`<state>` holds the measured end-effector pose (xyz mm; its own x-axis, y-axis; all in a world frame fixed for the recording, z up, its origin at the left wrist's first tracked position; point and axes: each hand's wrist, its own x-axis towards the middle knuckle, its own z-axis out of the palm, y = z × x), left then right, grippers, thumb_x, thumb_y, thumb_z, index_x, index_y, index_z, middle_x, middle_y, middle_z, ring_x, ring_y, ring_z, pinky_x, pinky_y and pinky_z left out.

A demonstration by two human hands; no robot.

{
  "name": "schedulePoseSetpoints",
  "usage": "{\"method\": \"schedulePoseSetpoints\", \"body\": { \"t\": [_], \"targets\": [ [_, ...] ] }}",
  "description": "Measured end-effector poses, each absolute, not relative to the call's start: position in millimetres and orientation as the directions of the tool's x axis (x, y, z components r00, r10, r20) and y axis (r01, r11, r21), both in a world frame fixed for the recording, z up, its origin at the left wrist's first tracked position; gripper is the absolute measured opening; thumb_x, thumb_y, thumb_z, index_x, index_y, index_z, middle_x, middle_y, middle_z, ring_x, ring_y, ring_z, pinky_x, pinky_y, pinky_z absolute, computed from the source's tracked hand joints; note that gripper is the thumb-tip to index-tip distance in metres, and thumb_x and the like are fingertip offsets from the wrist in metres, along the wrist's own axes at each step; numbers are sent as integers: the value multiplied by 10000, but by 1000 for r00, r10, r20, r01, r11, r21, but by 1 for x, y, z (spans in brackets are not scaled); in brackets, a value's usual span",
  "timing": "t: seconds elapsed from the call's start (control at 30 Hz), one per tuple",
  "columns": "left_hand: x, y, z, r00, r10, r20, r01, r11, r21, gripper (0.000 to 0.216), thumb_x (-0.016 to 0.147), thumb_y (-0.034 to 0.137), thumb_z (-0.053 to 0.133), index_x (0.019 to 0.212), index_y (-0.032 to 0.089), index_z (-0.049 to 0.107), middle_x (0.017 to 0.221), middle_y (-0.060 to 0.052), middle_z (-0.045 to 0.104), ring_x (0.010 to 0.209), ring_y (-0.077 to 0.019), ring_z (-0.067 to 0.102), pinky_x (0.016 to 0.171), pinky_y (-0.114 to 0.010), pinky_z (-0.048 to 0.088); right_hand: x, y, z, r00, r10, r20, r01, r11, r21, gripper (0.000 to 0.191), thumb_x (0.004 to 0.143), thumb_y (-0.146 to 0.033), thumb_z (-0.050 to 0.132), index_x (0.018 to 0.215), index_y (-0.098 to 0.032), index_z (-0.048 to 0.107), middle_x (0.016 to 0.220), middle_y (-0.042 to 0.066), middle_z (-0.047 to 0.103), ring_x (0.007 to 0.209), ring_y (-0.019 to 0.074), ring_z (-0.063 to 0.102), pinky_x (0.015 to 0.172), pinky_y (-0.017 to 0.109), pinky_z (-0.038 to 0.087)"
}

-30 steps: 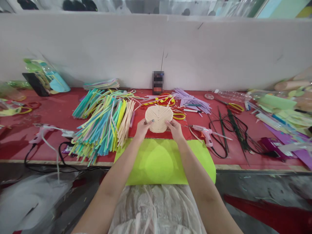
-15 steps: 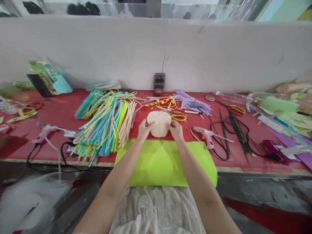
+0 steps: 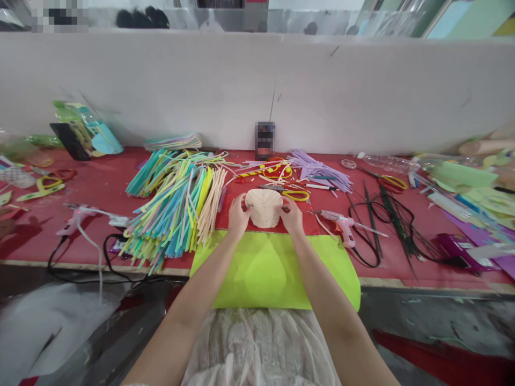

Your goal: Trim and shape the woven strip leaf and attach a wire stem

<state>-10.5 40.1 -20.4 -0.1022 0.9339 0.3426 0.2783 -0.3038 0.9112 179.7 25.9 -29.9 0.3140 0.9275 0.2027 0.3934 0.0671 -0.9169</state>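
Observation:
A cream leaf-shaped piece (image 3: 264, 209), made of strips laid in a herringbone pattern, is held upright between my two hands. My left hand (image 3: 238, 213) grips its left edge, fingers closed. On the opposite edge my right hand (image 3: 292, 215) pinches it; some fingertips are hidden behind the piece. Just beyond it lie yellow-handled scissors (image 3: 295, 195) on a red mat (image 3: 308, 224). A lime-green sheet (image 3: 265, 268) spreads below my forearms. Right of my right hand is a pink glue gun (image 3: 341, 224).
Left of my hands is a big bundle of coloured fuzzy strips (image 3: 169, 203). Lilac strips (image 3: 322, 170) lie at the back. A second glue gun (image 3: 78, 220) sits at far left. Black cables, dark green stems (image 3: 392, 220) and scissors (image 3: 390, 182) lie on the right. A white partition (image 3: 181, 86) rises behind.
The cream piece has tilted back and dropped slightly, so the scissors behind it show more. My left fingers have shifted upward along its edge. The whole view has shifted a little.

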Motion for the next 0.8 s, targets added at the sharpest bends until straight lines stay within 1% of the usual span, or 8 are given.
{"method": "schedulePoseSetpoints", "body": {
  "t": [0.13, 0.23, 0.33, 0.4, 0.47, 0.6, 0.7, 0.8],
  "targets": [
    [-11, 42, -24, -75, 930, 359, 337, -315, 887, 461, 683, 122, 632, 1130, 206, 562, 1044, -95, 593, 884, -217, 574, 872, -377, 421, 181, 27, -33, 304, 933, 193, 404, 57, -913, 485, 675, -381, 634, 1121, -197, 584, 758, 24, 659, 711, 195, 597, 758, 343, 444],
    [-11, 43, -24, -58, 928, 369, 402, -317, 859, 446, 703, 132, 614, 1140, 194, 555, 1039, -108, 590, 907, -233, 572, 874, -388, 422, 181, 27, -34, 301, 933, 196, 421, 55, -905, 468, 683, -374, 629, 1117, -203, 585, 770, 26, 658, 717, 196, 597, 759, 344, 445],
    [-10, 40, -23, -63, 918, 391, 511, -307, 803, 437, 718, 159, 610, 1151, 179, 549, 1082, -140, 576, 1035, -281, 535, 937, -433, 386, 180, 26, -31, 305, 931, 199, 447, 44, -893, 452, 689, -367, 626, 1109, -203, 590, 765, 27, 653, 717, 196, 597, 749, 339, 444],
    [-7, 37, -21, -32, 909, 417, 590, -320, 742, 453, 746, 198, 595, 1192, 166, 521, 1191, -170, 536, 1161, -304, 466, 1004, -462, 330, 179, 25, -29, 306, 930, 202, 459, 42, -888, 452, 694, -363, 620, 1116, -203, 587, 763, 26, 652, 710, 192, 597, 737, 333, 445],
    [-3, 34, -19, 54, 907, 417, 662, -345, 665, 493, 786, 238, 557, 1263, 157, 463, 1328, -177, 452, 1273, -301, 371, 1068, -468, 260, 178, 23, -27, 305, 929, 209, 468, 45, -883, 458, 701, -359, 614, 1128, -197, 582, 763, 26, 650, 711, 189, 599, 724, 324, 446],
    [4, 29, -19, 251, 923, 291, 799, -368, 476, 527, 866, 323, 429, 1369, 186, 350, 1478, -116, 296, 1372, -254, 239, 1119, -443, 193, 177, 22, -25, 309, 924, 225, 499, 45, -866, 428, 709, -337, 610, 1109, -185, 592, 767, 30, 653, 710, 184, 604, 718, 313, 450],
    [6, 28, -21, 330, 926, 185, 856, -376, 355, 492, 899, 365, 332, 1366, 215, 371, 1494, -79, 280, 1383, -237, 220, 1122, -448, 187, 177, 22, -25, 306, 923, 233, 511, 47, -858, 369, 720, -324, 600, 1061, -184, 614, 785, 36, 654, 703, 177, 600, 721, 310, 455],
    [7, 30, -23, 335, 931, 142, 882, -363, 301, 496, 908, 379, 289, 1377, 233, 359, 1501, -61, 269, 1391, -225, 201, 1125, -447, 180, 177, 23, -27, 309, 914, 262, 539, 58, -840, 308, 721, -315, 603, 989, -169, 638, 857, 60, 636, 691, 167, 583, 727, 308, 461]
  ]
}}
